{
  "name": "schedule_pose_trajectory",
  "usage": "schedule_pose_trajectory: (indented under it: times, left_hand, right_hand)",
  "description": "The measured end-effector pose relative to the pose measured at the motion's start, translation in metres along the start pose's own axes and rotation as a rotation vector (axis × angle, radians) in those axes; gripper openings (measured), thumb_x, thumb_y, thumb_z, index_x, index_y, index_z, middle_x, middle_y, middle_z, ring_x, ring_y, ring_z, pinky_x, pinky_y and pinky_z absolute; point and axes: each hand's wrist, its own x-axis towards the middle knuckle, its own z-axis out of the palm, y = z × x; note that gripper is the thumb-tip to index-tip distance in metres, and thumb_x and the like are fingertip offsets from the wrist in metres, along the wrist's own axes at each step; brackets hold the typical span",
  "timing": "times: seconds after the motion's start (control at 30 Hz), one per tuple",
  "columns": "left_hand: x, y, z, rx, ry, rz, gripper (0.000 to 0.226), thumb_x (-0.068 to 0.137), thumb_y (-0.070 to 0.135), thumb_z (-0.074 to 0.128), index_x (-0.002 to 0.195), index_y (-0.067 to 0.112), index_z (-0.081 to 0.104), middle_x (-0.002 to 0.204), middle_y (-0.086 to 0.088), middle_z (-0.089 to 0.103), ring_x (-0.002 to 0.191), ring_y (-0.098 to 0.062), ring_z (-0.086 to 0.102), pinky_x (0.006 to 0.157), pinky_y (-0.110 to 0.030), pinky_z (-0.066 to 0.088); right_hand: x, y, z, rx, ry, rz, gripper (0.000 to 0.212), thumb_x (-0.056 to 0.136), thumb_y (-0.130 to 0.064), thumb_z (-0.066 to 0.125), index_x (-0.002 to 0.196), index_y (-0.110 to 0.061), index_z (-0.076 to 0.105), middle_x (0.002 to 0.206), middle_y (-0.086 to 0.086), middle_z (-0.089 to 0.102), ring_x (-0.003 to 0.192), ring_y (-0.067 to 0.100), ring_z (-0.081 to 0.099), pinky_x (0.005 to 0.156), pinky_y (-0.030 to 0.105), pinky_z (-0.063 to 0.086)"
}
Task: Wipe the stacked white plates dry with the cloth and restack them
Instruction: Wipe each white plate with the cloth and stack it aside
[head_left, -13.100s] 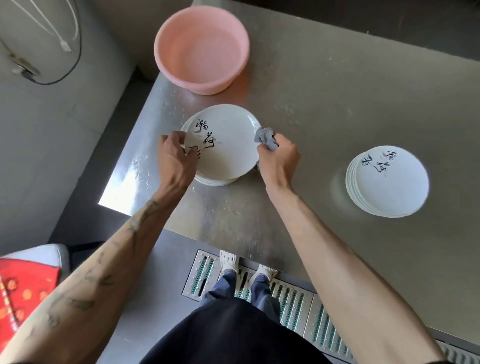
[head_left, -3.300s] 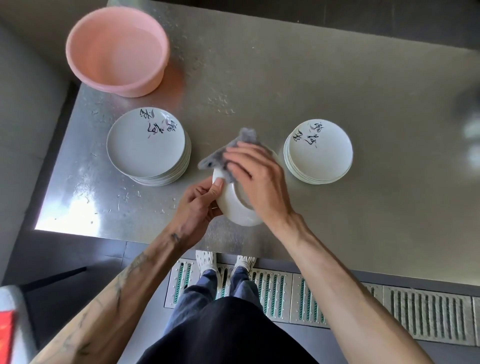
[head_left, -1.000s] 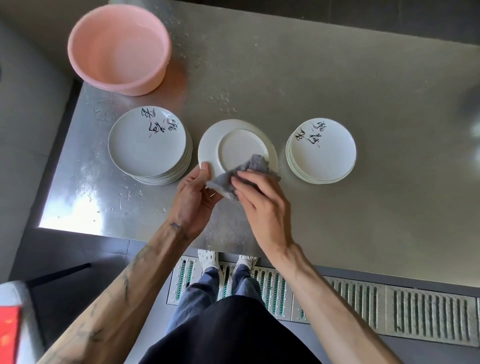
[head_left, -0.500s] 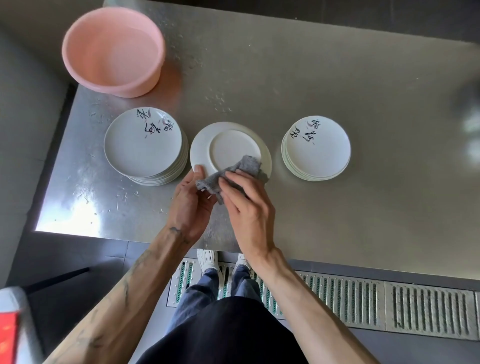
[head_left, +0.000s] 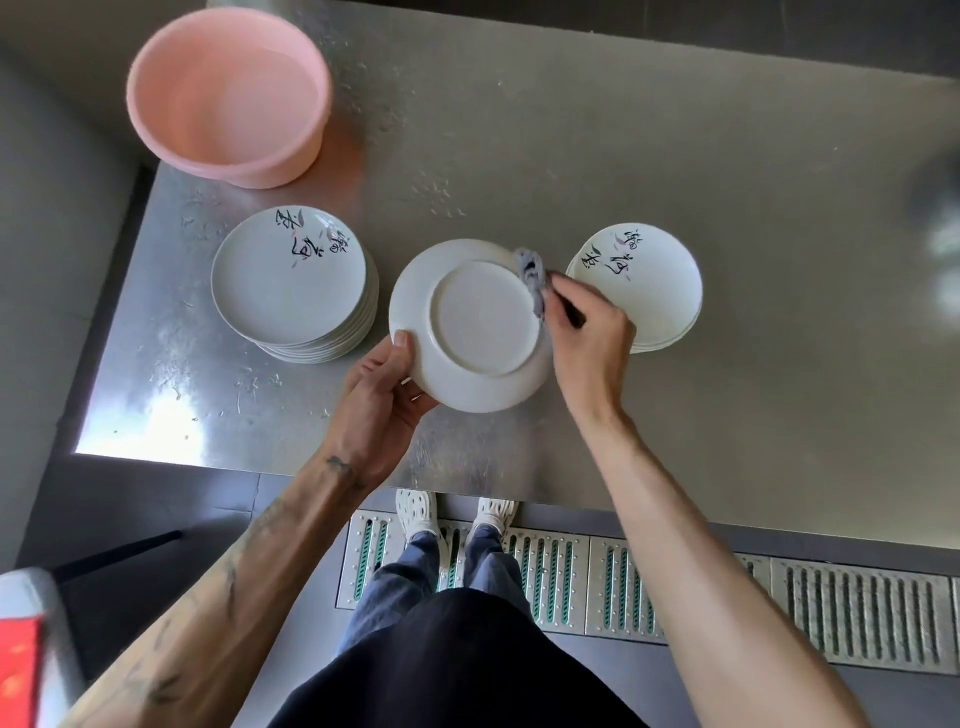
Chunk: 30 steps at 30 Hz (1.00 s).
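The left hand (head_left: 384, 395) grips the near rim of an upturned plate (head_left: 483, 322) while the right hand (head_left: 587, 338) pinches the cloth (head_left: 532, 275) against its far rim, apparently wiping the underside. Next it probably needs turning over onto the stack (head_left: 654, 280) just beyond the right hand.

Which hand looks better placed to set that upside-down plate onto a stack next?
Probably the left hand: it grips the plate by its rim, while the right hand is busy pinching the cloth.
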Motion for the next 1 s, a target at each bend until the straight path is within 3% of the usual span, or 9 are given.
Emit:
schedule_pose_trajectory:
  times: [0.1, 0.27, 0.33, 0.4, 0.47, 0.53, 0.6, 0.7, 1.0]
  left_hand:
    - [-0.003, -0.002, -0.004, 0.046, -0.039, -0.022, 0.035, 0.108, 0.029, 0.045, 0.124, 0.015, 0.073, 0.124, -0.004, 0.072, 0.109, -0.015, 0.068, 0.084, -0.03, 0.059]
    - [-0.003, 0.0, -0.012, 0.089, -0.056, -0.018, 0.034, 0.106, 0.031, 0.048, 0.12, 0.018, 0.075, 0.119, -0.003, 0.073, 0.103, -0.013, 0.069, 0.082, -0.03, 0.06]
    - [-0.005, 0.0, -0.014, 0.108, -0.065, -0.02, 0.034, 0.105, 0.031, 0.049, 0.121, 0.016, 0.074, 0.119, -0.005, 0.073, 0.103, -0.015, 0.068, 0.082, -0.031, 0.06]
    - [-0.006, 0.0, -0.015, 0.124, -0.056, -0.025, 0.034, 0.105, 0.03, 0.049, 0.123, 0.014, 0.073, 0.12, -0.008, 0.072, 0.104, -0.019, 0.068, 0.084, -0.034, 0.061]
    - [-0.005, -0.001, -0.013, 0.144, -0.055, -0.037, 0.036, 0.104, 0.029, 0.049, 0.126, 0.01, 0.071, 0.12, -0.012, 0.07, 0.105, -0.023, 0.066, 0.086, -0.038, 0.061]
    - [-0.003, -0.003, -0.009, 0.173, -0.061, -0.054, 0.037, 0.105, 0.028, 0.049, 0.127, 0.006, 0.068, 0.118, -0.013, 0.069, 0.104, -0.024, 0.065, 0.085, -0.039, 0.061]
    - [-0.001, -0.005, -0.003, 0.186, -0.066, -0.067, 0.035, 0.105, 0.026, 0.048, 0.125, 0.005, 0.068, 0.113, -0.013, 0.069, 0.099, -0.022, 0.065, 0.082, -0.036, 0.06]
    - [-0.001, -0.008, 0.003, 0.167, -0.067, -0.071, 0.033, 0.105, 0.024, 0.047, 0.121, 0.006, 0.069, 0.11, -0.011, 0.069, 0.094, -0.019, 0.065, 0.082, -0.036, 0.06]
    - [0.004, -0.003, 0.001, 0.081, 0.079, -0.029, 0.041, 0.101, 0.029, 0.051, 0.131, 0.004, 0.062, 0.121, -0.011, 0.066, 0.104, -0.019, 0.062, 0.087, -0.034, 0.059]
  right_hand:
    - [0.024, -0.015, -0.001, -0.103, -0.12, -0.048, 0.014, 0.094, -0.018, 0.063, 0.081, -0.02, 0.069, 0.061, -0.02, 0.057, 0.061, 0.003, 0.046, 0.062, 0.026, 0.041]
    - [0.029, -0.022, 0.0, -0.145, -0.257, -0.213, 0.013, 0.093, -0.017, 0.062, 0.093, -0.018, 0.075, 0.09, -0.016, 0.073, 0.08, 0.001, 0.063, 0.076, 0.024, 0.05]
    - [0.032, -0.011, -0.004, -0.187, -0.246, -0.142, 0.017, 0.095, -0.023, 0.061, 0.081, -0.013, 0.064, 0.065, -0.003, 0.056, 0.063, 0.008, 0.039, 0.063, 0.027, 0.039]
    - [0.034, -0.002, -0.005, -0.22, -0.199, -0.09, 0.025, 0.096, -0.026, 0.06, 0.077, -0.011, 0.055, 0.06, 0.005, 0.04, 0.068, 0.017, 0.026, 0.06, 0.031, 0.032]
    - [0.031, -0.005, -0.001, -0.236, -0.178, -0.09, 0.02, 0.095, -0.026, 0.06, 0.082, -0.01, 0.061, 0.061, 0.006, 0.046, 0.066, 0.022, 0.032, 0.06, 0.031, 0.035]
    - [0.024, -0.019, 0.011, -0.215, -0.184, -0.173, 0.011, 0.094, -0.022, 0.064, 0.094, -0.018, 0.074, 0.077, -0.003, 0.07, 0.069, 0.011, 0.054, 0.07, 0.028, 0.045]
    - [0.017, -0.038, 0.025, -0.197, -0.239, -0.322, 0.019, 0.091, -0.014, 0.068, 0.105, -0.02, 0.079, 0.104, -0.008, 0.078, 0.095, 0.004, 0.068, 0.087, 0.019, 0.048]
    - [0.011, -0.049, 0.036, -0.199, -0.317, -0.47, 0.022, 0.09, -0.009, 0.07, 0.109, -0.012, 0.08, 0.113, -0.002, 0.077, 0.109, 0.012, 0.069, 0.098, 0.021, 0.049]
    - [-0.002, -0.005, 0.01, -0.216, -0.063, 0.038, 0.01, 0.094, -0.023, 0.068, 0.095, -0.017, 0.076, 0.09, 0.0, 0.076, 0.076, 0.022, 0.061, 0.072, 0.035, 0.046]
